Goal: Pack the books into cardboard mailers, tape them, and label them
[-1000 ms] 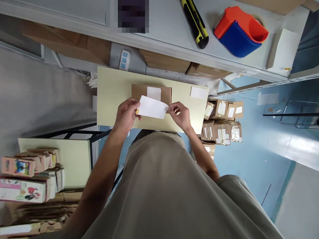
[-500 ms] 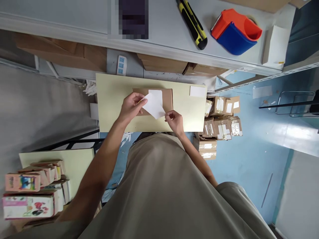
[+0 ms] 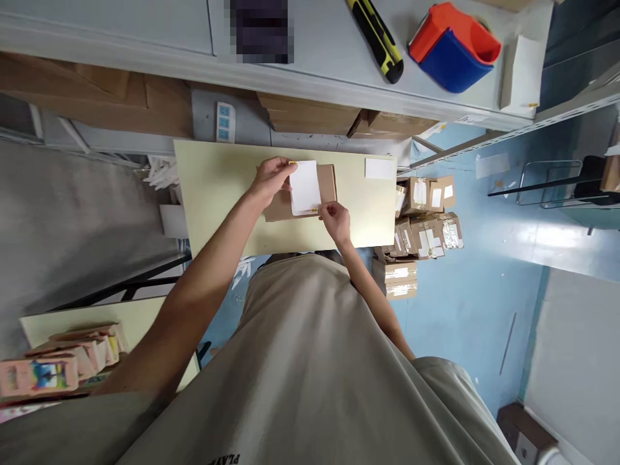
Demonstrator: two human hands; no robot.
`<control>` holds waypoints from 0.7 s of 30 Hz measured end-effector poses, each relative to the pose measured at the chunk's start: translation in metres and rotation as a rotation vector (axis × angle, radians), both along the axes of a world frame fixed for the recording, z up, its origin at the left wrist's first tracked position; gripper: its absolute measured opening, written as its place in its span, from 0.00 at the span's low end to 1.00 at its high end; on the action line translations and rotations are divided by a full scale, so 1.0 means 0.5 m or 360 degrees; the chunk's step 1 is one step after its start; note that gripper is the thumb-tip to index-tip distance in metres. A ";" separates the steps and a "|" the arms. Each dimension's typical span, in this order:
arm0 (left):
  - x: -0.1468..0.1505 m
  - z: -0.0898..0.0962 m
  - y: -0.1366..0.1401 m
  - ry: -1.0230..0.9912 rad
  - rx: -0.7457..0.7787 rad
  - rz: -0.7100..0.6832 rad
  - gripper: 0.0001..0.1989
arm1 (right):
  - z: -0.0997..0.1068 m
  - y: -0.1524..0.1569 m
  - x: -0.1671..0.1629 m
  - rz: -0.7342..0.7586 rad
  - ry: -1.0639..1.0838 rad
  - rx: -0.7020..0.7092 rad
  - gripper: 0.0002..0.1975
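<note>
A white adhesive label [image 3: 305, 187] is stretched over a flat brown cardboard box [image 3: 327, 183] on the pale yellow table. With thumb and fingers, my left hand [image 3: 271, 178] pinches the label's upper left corner, where a small yellow mark shows. My right hand [image 3: 336, 221] is closed at the lower right corner, beside another yellow mark. Whether the label touches the box I cannot tell. Part of the box's left side lies hidden behind the label and my left hand.
On the pale yellow table [image 3: 217, 194] a white slip [image 3: 379, 168] lies at the right. The shelf above holds a box cutter [image 3: 376, 40], a red and blue tape dispenser [image 3: 454, 48] and a white stack [image 3: 522, 74]. Taped cartons [image 3: 426, 237] are piled on the floor at right.
The label was bent and slanted; now it lies straighter over the box. My left hand has moved up and right with its corner. The whole view has shifted slightly.
</note>
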State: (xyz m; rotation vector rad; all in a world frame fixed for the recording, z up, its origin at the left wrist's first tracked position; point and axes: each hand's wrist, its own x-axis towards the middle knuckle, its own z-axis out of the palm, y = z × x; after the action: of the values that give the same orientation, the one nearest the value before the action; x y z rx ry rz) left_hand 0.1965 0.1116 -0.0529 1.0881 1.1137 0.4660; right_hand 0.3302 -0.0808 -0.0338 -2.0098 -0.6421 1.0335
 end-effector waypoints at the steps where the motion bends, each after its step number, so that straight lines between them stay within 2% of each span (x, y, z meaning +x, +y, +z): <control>1: -0.001 -0.010 -0.001 0.0019 0.0038 0.0003 0.15 | -0.003 0.000 -0.002 0.0008 -0.0030 -0.0028 0.09; 6: -0.008 -0.059 -0.011 0.0147 0.0232 0.0044 0.13 | -0.014 -0.006 -0.009 0.0071 -0.0155 -0.0215 0.08; 11: -0.010 -0.096 -0.015 0.0250 0.0537 0.0052 0.10 | -0.019 -0.006 -0.009 0.0234 -0.0331 -0.0394 0.08; 21: -0.007 -0.129 -0.015 0.0322 0.0718 0.0023 0.10 | -0.013 0.007 -0.013 0.0475 -0.0538 -0.0574 0.10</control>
State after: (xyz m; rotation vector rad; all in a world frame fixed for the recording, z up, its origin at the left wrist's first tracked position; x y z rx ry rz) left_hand 0.1931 0.1039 -0.1174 1.5486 1.2254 0.6492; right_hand 0.3236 -0.0773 -0.0402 -2.4893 -1.0179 1.0445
